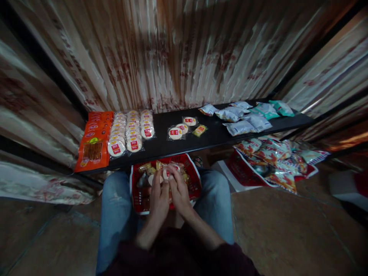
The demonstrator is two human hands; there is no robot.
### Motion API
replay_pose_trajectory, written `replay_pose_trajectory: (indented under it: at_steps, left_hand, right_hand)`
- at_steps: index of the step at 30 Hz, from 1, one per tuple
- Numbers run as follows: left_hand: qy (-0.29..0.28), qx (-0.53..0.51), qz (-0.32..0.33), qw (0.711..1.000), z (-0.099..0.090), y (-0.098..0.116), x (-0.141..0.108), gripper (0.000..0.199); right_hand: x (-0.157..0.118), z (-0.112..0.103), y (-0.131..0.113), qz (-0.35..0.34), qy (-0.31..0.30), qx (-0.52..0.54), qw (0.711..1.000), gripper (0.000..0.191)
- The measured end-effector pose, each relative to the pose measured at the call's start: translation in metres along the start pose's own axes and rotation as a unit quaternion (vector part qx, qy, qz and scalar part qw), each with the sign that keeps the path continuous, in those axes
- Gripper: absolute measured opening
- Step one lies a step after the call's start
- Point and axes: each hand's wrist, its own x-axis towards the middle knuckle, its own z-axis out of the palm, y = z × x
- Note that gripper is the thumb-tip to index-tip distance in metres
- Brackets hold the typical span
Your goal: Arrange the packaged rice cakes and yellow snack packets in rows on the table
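My left hand [160, 195] and my right hand [179, 188] are close together over a red basket [137, 201] with a white rim, between my knees. Between their fingers is a round white wafer packet [166, 173] with a red label; the fingers are closed about it, partly hiding it. Another pale round packet [151, 179] shows beside my left fingertips. Several small yellowish packets [146, 168] lie in the basket, and my hands cover part of its contents.
On the black shelf [161, 147] stand rows of wafer packets [133, 143], an orange bag [93, 142], loose wafer packets [175, 133], a small yellow packet [199, 130], white bags [240, 127] and green bags [281, 108]. A second red basket [241, 168] holds snack bags [273, 153]. Curtains [172, 53] hang behind.
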Motion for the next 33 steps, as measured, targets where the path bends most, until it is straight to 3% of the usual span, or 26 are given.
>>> replay_pose_trajectory:
  at_steps: [2,4,5,6,8,10,13,17,22,28,33]
  left_hand:
    - [0.024,0.039,-0.013,0.999,-0.001,-0.014,0.008,0.045]
    - [0.024,0.062,-0.046,0.997,-0.001,-0.032,0.015,0.044]
    - [0.019,0.061,-0.057,0.996,-0.001,-0.041,0.017,0.041]
    - [0.021,0.061,-0.051,0.997,-0.001,-0.049,0.018,0.039]
    - [0.039,0.067,-0.026,0.997,-0.001,-0.062,0.02,0.041]
    - [0.063,0.075,-0.032,0.995,-0.003,-0.072,0.023,0.045]
    - [0.087,0.059,-0.124,0.987,-0.013,-0.084,0.03,0.049]
    - [0.09,-0.035,-0.204,0.974,-0.026,-0.097,0.037,0.055]
    - [0.069,-0.119,-0.223,0.965,-0.027,-0.102,0.035,0.05]
    - [0.027,-0.247,-0.188,0.95,-0.025,-0.088,0.027,0.04]
    - [-0.045,-0.329,-0.198,0.922,-0.029,-0.078,0.019,0.042]
  right_hand:
    - [0.026,-0.008,0.04,0.049,0.059,-0.027,0.997,0.041]
    - [0.041,-0.016,0.08,0.165,0.139,-0.087,0.973,0.039]
    - [0.043,-0.019,0.097,0.207,0.149,-0.106,0.961,0.037]
    - [0.042,-0.021,0.111,0.231,0.14,-0.121,0.955,0.033]
    - [0.036,-0.019,0.126,0.21,0.144,-0.167,0.953,0.028]
    - [0.028,-0.011,0.128,0.138,0.127,-0.209,0.96,0.026]
    - [0.019,0.007,0.125,0.073,0.045,-0.206,0.975,0.029]
    - [0.014,0.018,0.13,0.115,-0.036,-0.215,0.969,0.032]
    - [0.012,0.013,0.132,0.112,-0.143,-0.168,0.969,0.03]
    - [0.011,0.015,0.112,0.132,-0.168,0.008,0.977,0.035]
    - [0.01,0.014,0.105,0.09,-0.156,-0.006,0.984,0.027]
